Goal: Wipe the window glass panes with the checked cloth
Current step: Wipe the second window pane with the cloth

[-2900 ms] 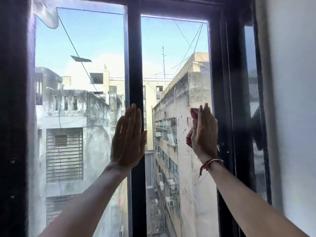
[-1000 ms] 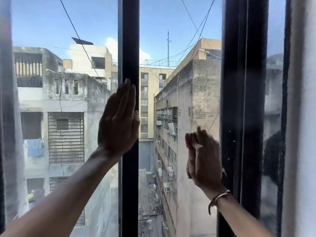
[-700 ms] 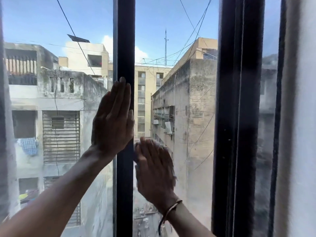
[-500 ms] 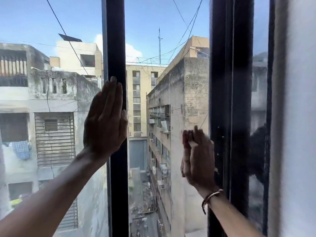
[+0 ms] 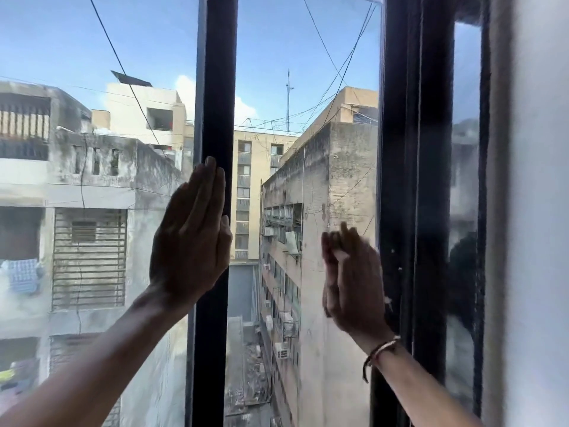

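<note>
Left hand (image 5: 191, 248): flat, fingers together, on left pane (image 5: 92, 180) beside dark mullion (image 5: 215, 87).
Right hand (image 5: 352, 282): blurred, flat against right pane (image 5: 308, 87); cloth hidden.
Wrist: thread band (image 5: 381, 349).

Bright daylight floods through hazy window glass panes (image 5: 308, 149); backlit left hand (image 5: 191, 241) silhouetted dark, right hand (image 5: 354, 278) motion-blurred; frame edges soft.

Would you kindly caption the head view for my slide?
Left hand braced flat by the black window mullion; blurred right hand presses the right glass pane.
</note>
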A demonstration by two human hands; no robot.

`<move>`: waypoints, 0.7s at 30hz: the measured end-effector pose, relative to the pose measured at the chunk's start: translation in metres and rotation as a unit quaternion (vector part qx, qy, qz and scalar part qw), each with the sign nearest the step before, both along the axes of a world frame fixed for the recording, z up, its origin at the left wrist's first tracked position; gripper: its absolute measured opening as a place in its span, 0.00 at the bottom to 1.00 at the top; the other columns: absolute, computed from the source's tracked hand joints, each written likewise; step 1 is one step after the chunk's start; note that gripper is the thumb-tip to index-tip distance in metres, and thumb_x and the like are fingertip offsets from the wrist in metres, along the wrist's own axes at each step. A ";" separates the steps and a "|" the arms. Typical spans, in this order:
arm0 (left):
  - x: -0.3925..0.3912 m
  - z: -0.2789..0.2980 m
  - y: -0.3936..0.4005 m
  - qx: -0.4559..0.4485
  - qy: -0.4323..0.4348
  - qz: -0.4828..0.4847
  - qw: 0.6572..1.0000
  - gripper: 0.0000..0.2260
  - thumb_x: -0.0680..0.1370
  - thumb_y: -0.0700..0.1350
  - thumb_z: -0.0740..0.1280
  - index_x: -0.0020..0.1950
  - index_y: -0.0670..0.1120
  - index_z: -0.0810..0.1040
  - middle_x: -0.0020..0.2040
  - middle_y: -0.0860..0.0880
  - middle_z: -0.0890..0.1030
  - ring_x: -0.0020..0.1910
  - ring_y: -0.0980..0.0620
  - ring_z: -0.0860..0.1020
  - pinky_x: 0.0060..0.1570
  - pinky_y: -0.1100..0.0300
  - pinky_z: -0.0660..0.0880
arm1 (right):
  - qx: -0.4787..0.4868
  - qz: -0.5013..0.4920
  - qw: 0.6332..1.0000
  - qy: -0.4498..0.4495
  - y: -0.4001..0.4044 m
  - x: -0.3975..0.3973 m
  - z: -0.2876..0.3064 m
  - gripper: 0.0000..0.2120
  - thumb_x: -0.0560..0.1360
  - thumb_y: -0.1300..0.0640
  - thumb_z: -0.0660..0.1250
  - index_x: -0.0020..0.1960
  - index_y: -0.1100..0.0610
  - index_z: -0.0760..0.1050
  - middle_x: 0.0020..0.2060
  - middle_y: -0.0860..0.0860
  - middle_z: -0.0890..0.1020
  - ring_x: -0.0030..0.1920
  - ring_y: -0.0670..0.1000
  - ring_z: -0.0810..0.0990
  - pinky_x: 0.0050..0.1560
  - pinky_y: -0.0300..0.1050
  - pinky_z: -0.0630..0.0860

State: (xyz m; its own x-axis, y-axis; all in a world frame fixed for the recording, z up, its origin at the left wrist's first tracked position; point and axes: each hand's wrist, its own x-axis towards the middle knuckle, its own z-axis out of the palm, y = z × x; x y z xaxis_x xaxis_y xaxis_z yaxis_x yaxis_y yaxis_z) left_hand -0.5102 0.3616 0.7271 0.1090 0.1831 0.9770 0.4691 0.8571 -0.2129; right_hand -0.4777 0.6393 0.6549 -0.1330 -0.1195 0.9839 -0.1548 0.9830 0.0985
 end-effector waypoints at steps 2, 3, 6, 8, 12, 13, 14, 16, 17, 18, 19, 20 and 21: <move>0.002 -0.001 0.003 0.001 0.001 -0.001 1.000 0.28 0.83 0.43 0.55 0.84 0.39 0.55 0.86 0.40 0.56 0.86 0.45 0.55 0.85 0.51 0.57 | -0.083 -0.012 0.995 0.057 -0.005 -0.001 0.076 0.18 0.85 0.56 0.55 0.70 0.60 0.73 0.78 0.60 0.72 0.78 0.60 0.70 0.75 0.67 0.70; 0.002 -0.002 0.003 0.002 -0.001 -0.003 1.000 0.28 0.83 0.43 0.55 0.84 0.39 0.55 0.85 0.40 0.57 0.86 0.45 0.55 0.85 0.50 0.57 | -0.096 -0.015 0.992 0.084 -0.016 -0.004 0.112 0.17 0.84 0.57 0.56 0.69 0.61 0.74 0.77 0.62 0.72 0.77 0.61 0.71 0.76 0.67 0.70; 0.001 -0.002 0.002 -0.002 0.004 -0.014 1.000 0.27 0.84 0.42 0.55 0.83 0.38 0.57 0.85 0.39 0.58 0.85 0.44 0.57 0.83 0.48 0.61 | -0.056 -0.032 0.988 0.144 -0.070 -0.020 0.170 0.21 0.85 0.56 0.57 0.76 0.60 0.72 0.81 0.60 0.69 0.82 0.59 0.67 0.80 0.59 0.68; -0.001 0.002 -0.002 -0.009 0.012 -0.015 1.000 0.27 0.84 0.42 0.55 0.83 0.37 0.58 0.85 0.39 0.60 0.85 0.44 0.58 0.83 0.48 0.61 | 0.010 -0.021 0.988 0.151 -0.105 -0.032 0.143 0.24 0.85 0.56 0.57 0.79 0.59 0.69 0.82 0.58 0.68 0.84 0.56 0.64 0.84 0.57 0.63; -0.003 0.003 -0.005 -0.010 0.010 0.000 1.000 0.27 0.83 0.41 0.55 0.83 0.37 0.58 0.85 0.40 0.59 0.85 0.45 0.58 0.85 0.53 0.57 | 0.146 -0.012 0.989 0.027 -0.083 -0.020 0.031 0.28 0.84 0.56 0.55 0.83 0.57 0.63 0.85 0.55 0.61 0.86 0.53 0.56 0.87 0.54 0.54; -0.004 0.001 -0.003 -0.011 0.006 -0.001 1.000 0.27 0.83 0.42 0.55 0.83 0.38 0.57 0.85 0.40 0.59 0.85 0.45 0.58 0.85 0.52 0.57 | 0.142 -0.015 0.990 0.010 -0.060 -0.014 0.024 0.28 0.84 0.56 0.55 0.83 0.57 0.63 0.85 0.55 0.61 0.86 0.54 0.57 0.87 0.55 0.55; -0.003 0.000 -0.001 -0.010 0.002 -0.004 1.000 0.27 0.83 0.42 0.54 0.83 0.38 0.57 0.85 0.40 0.59 0.85 0.45 0.57 0.85 0.51 0.58 | 0.109 -0.016 0.994 0.001 -0.039 -0.008 0.031 0.27 0.84 0.56 0.55 0.82 0.57 0.65 0.84 0.56 0.63 0.86 0.55 0.59 0.86 0.57 0.58; -0.003 -0.001 0.001 -0.004 -0.005 -0.012 1.000 0.28 0.84 0.43 0.54 0.84 0.38 0.55 0.85 0.40 0.58 0.85 0.45 0.56 0.85 0.51 0.58 | 0.001 -0.013 1.000 0.019 -0.011 -0.002 0.073 0.23 0.83 0.58 0.58 0.77 0.60 0.70 0.81 0.61 0.69 0.81 0.60 0.67 0.79 0.65 0.67; -0.003 -0.001 0.002 -0.005 -0.010 -0.013 1.000 0.28 0.84 0.43 0.54 0.84 0.39 0.55 0.85 0.40 0.57 0.86 0.46 0.56 0.85 0.50 0.58 | -0.052 -0.011 0.997 0.048 -0.008 -0.001 0.103 0.22 0.82 0.60 0.61 0.76 0.60 0.69 0.78 0.63 0.72 0.78 0.63 0.71 0.75 0.67 0.70; -0.003 -0.002 0.003 -0.006 -0.014 -0.013 1.000 0.28 0.84 0.43 0.54 0.84 0.39 0.54 0.86 0.41 0.56 0.86 0.46 0.55 0.84 0.50 0.59 | -0.087 -0.006 0.994 0.070 -0.010 0.000 0.135 0.22 0.81 0.61 0.62 0.75 0.61 0.67 0.76 0.65 0.72 0.76 0.64 0.72 0.74 0.69 0.71; -0.004 -0.003 0.003 -0.006 -0.015 -0.011 1.000 0.28 0.84 0.44 0.53 0.84 0.39 0.54 0.86 0.41 0.56 0.86 0.46 0.55 0.84 0.49 0.60 | -0.099 0.000 0.992 0.082 -0.020 0.000 0.164 0.24 0.81 0.61 0.62 0.76 0.61 0.66 0.77 0.65 0.72 0.76 0.64 0.72 0.75 0.69 0.71; -0.005 -0.002 0.002 -0.007 -0.015 -0.008 1.000 0.28 0.84 0.44 0.53 0.84 0.39 0.54 0.86 0.41 0.56 0.86 0.46 0.56 0.84 0.48 0.61 | -0.095 -0.001 0.992 0.087 -0.034 -0.002 0.187 0.25 0.80 0.59 0.61 0.76 0.62 0.67 0.79 0.64 0.70 0.78 0.64 0.70 0.77 0.68 0.69; -0.005 -0.001 0.000 -0.008 -0.013 -0.008 1.000 0.28 0.84 0.44 0.52 0.84 0.39 0.55 0.86 0.41 0.57 0.86 0.46 0.56 0.83 0.47 0.62 | -0.082 -0.005 0.992 0.095 -0.051 -0.006 0.200 0.26 0.80 0.58 0.60 0.76 0.63 0.69 0.80 0.63 0.69 0.80 0.63 0.69 0.79 0.66 0.68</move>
State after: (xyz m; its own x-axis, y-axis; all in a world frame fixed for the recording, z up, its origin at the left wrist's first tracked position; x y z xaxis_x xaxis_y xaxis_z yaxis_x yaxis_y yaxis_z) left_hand -0.5154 0.3620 0.7262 0.0860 0.1964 0.9767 0.4890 0.8458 -0.2131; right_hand -0.4834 0.5884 0.8544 0.0554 0.0446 0.9975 -0.1383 0.9897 -0.0366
